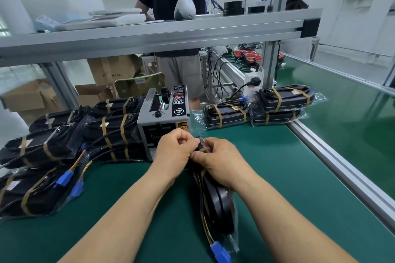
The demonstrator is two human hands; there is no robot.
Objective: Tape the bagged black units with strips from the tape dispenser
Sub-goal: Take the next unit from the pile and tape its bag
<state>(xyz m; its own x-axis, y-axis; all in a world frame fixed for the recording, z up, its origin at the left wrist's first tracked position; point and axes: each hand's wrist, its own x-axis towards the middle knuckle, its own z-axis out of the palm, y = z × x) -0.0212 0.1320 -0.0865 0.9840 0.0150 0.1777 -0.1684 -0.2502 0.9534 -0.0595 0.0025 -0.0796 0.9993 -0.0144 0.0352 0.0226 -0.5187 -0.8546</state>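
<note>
The left grip (175,147) and the right grip (220,162), both bare hands, meet at the far end of one bagged black unit (220,203). This unit lies on the green desk (277,177) and runs from the grips back toward the person. The left grip is narrow, with curled fingers that pinch a tan tape strip (204,149) at the top of the unit. The right grip is closed round the unit, and its thumb lies on the same strip. Thin wires with a blue connector (220,253) come out of the bag at the near end, behind the right grip. The tape dispenser (162,121) stands just beyond the left grip. A pile of taped units (64,145) lies to the left of the left grip. More taped units (277,102) lie well beyond the right grip.
</note>
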